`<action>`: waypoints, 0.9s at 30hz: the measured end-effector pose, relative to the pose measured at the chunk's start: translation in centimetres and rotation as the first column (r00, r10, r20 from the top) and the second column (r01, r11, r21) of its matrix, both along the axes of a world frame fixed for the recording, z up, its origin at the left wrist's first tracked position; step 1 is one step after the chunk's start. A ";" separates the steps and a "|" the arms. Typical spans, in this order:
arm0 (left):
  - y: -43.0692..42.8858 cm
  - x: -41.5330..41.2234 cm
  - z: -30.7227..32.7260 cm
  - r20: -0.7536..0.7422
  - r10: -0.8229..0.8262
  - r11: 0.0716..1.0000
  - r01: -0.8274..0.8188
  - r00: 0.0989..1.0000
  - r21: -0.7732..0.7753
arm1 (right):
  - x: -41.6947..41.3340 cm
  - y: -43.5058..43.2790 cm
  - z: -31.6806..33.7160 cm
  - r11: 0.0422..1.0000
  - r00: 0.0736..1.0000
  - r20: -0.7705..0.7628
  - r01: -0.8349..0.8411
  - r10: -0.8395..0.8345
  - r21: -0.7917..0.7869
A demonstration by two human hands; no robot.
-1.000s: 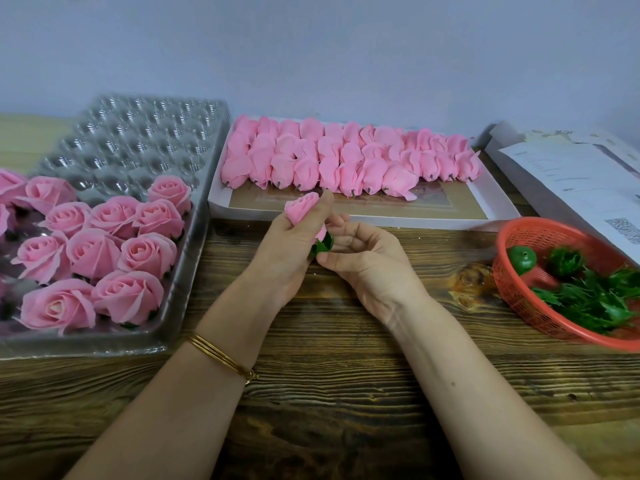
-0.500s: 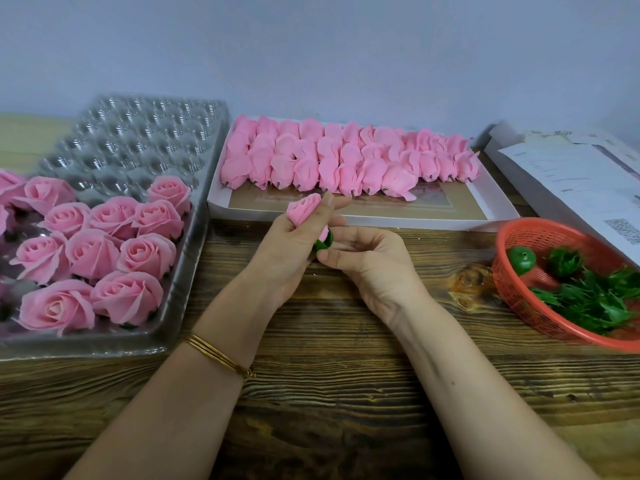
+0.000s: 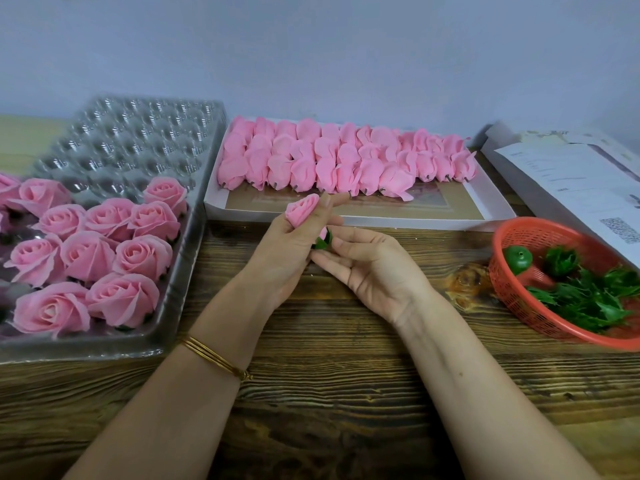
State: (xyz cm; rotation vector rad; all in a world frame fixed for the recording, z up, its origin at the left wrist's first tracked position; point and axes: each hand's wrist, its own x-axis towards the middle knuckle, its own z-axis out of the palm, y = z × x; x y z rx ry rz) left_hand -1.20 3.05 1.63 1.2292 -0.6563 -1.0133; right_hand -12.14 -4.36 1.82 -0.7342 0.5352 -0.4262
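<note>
Fingers of the left hand (image 3: 287,251) curl round a pink rosebud (image 3: 304,210). Its rolled top stands clear above the knuckles, with the forefinger stretched out along it. At the bud's base sits a green calyx (image 3: 324,241), which the right hand (image 3: 375,270) pinches between thumb tip and forefinger from the other side. Most of the bud's lower half is hidden behind the left fingers, so it is hard to make out how far the calyx is seated on it.

Both hands hang just above the wooden table (image 3: 329,375), and a gold bangle (image 3: 214,355) rings the left wrist. Just beyond the grip lies a shallow white box (image 3: 381,221) with rows of pink buds (image 3: 346,161) packed against its far side. To the left of the grip stands a clear plastic tray (image 3: 188,244) holding opened roses (image 3: 100,258); the frame edge cuts off its outer row. To the right, well apart, a red basket (image 3: 509,237) holds loose green calyxes (image 3: 588,299), its far side also cut off. Behind the basket are printed papers (image 3: 571,178).

Compared with a second ago, the bud and calyx sit in nearly the same spot. The right palm has turned further upward and its fingers have loosened, while the left forefinger has straightened.
</note>
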 end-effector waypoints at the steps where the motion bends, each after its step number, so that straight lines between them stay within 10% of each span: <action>1: 0.0 0.0 0.1 0.005 -0.003 1.000 0.003 1.000 -0.002 | 0.0 0.0 0.0 1.000 1.000 0.002 -0.001 0.001 0.012; 27: 0.1 0.1 0.1 0.103 -0.054 0.999 0.053 0.993 0.010 | 0.0 -0.2 -0.4 1.000 1.000 -0.017 0.001 0.000 0.026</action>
